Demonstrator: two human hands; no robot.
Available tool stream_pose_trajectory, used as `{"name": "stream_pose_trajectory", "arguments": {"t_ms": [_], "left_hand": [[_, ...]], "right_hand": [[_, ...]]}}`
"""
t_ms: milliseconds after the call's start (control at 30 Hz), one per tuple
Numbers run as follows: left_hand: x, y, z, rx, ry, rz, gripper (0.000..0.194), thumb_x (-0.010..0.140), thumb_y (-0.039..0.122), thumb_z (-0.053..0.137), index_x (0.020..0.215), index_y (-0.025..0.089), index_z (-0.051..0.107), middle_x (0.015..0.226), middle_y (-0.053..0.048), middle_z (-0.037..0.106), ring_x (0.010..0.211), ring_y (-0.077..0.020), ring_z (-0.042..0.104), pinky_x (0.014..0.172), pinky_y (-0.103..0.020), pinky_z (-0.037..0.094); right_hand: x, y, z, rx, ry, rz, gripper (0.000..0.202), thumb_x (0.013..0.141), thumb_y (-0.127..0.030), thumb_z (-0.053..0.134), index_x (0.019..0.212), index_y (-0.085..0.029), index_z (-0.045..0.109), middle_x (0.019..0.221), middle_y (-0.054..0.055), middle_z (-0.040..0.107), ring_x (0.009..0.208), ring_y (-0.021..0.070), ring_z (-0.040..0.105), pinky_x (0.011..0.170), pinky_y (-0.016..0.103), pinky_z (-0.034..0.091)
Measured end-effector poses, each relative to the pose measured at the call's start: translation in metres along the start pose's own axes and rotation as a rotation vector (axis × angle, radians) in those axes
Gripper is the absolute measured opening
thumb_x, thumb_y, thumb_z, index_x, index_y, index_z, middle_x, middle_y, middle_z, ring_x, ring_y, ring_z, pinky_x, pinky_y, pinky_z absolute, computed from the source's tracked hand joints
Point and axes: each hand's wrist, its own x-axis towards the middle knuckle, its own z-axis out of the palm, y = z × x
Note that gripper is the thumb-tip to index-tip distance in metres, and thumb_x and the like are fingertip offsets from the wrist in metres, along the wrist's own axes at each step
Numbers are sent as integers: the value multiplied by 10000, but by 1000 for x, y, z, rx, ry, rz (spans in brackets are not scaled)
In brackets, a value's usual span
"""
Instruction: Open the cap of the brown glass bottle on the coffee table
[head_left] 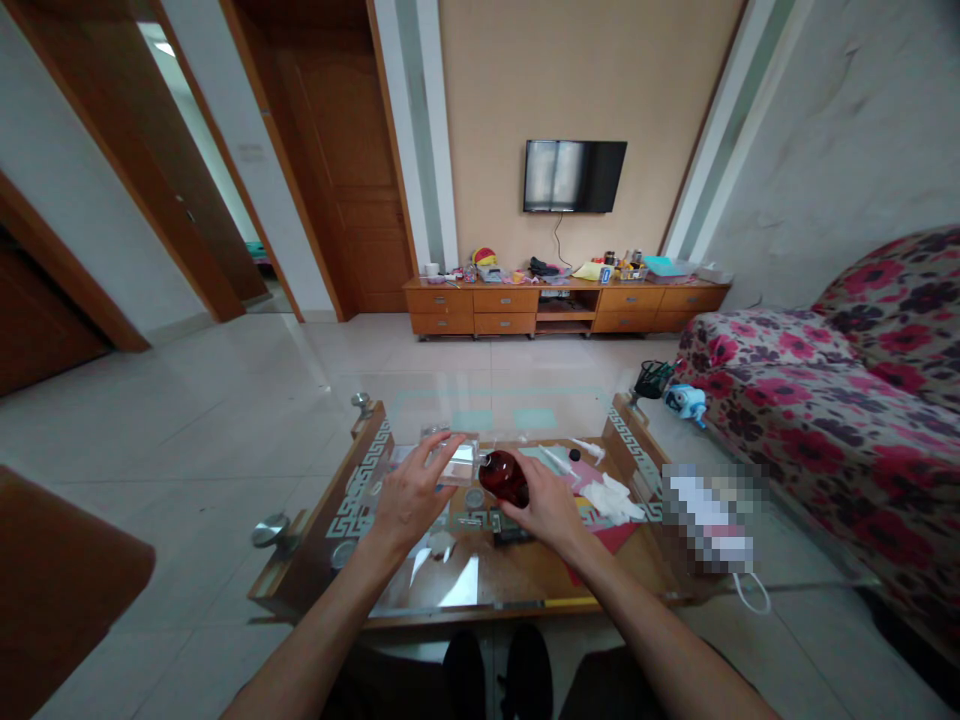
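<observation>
Over the glass table, my left hand [417,491] is closed on a clear plastic container [461,461], holding it by its left side. My right hand [546,500] wraps round a dark reddish-brown bottle [502,476], tilted with its mouth towards the container. The bottle's mouth is close to the container's right edge; whether they touch is unclear. A small black cap [574,455] rests to the right of the bottle. Crumpled white tissue or plastic [611,498] lies beyond my right hand on the right. What the container holds cannot be made out.
The glass table [525,590] has wooden sides and metal knobs [271,530] at its left. A power strip [709,520], partly blurred, is at its right edge. A flowered sofa [825,420] stands at right, a low cabinet [504,310] under the television [575,176].
</observation>
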Motion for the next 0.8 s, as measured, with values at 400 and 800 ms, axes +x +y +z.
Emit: {"name": "stream_pose_trajectory", "arguments": {"t_ms": [400,800], "left_hand": [[0,1,0,12,16,2,768,855,147,793,1537,357,509,1495,-59,601,1296,-290,646,997,-433,632],[0,1,1,-5,7,1,801,835,138,813,1541,352,500,1505,-67,592,1320,-297,631,1044,-451,611]], "right_hand": [[-1,2,2,2,22,-26,809,838,-432,758,1568,-308,430,1378,125,653,1205,353,647,959,502,536],[-1,3,1,-6,3,-20,847,824,-415,778,1581,-316,411,1415,113,637,1248,342,629,983,494,531]]}}
